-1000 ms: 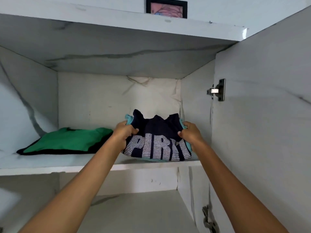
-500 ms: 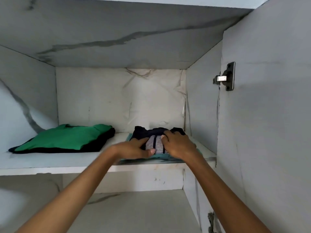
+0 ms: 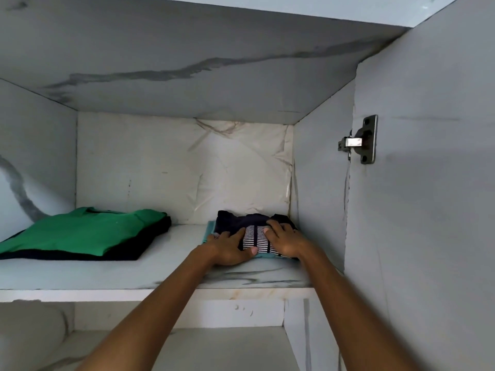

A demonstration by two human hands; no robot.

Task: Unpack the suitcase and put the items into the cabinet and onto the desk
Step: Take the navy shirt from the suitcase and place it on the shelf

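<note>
Folded navy striped shirt (image 3: 255,240) lies on the shelf (image 3: 160,274), right of the green shirt (image 3: 85,228), with left hand (image 3: 229,250) and right hand (image 3: 287,242) flat on top, fingers uncurled, pressing; judged best: press evenly, then lift the 2 palms straight off.

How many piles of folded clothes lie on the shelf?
2: a green-topped pile at left; a navy striped pile at right, under the left hand and right hand. None seems hidden.

pale marble-veined cabinet (image 3: 187,73), wrinkled back lining (image 3: 235,167), metal hinge (image 3: 359,140) at right.
</note>
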